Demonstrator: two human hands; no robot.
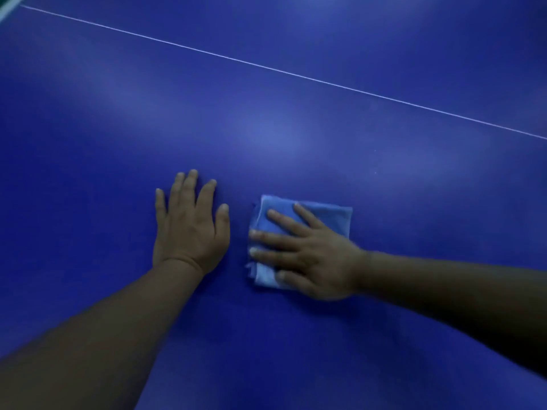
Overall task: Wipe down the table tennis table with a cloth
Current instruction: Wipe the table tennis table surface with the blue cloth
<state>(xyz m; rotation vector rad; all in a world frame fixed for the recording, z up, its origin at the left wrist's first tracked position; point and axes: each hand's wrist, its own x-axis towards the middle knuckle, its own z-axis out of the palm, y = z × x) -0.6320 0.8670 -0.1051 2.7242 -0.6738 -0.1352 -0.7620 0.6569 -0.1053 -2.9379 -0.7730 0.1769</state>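
The blue table tennis table (296,137) fills the whole view. A folded light-blue cloth (328,213) lies flat on it, right of centre. My right hand (307,253) presses down on the cloth with its fingers straight and spread, pointing left; the hand covers much of the cloth's lower right part. My left hand (191,229) rests flat on the bare table a short way to the left of the cloth, fingers straight and pointing away from me. The two hands do not touch.
A thin white line (281,71) runs across the table from upper left to right, well beyond both hands. A strip of the table's white edge (9,7) shows at the top left corner.
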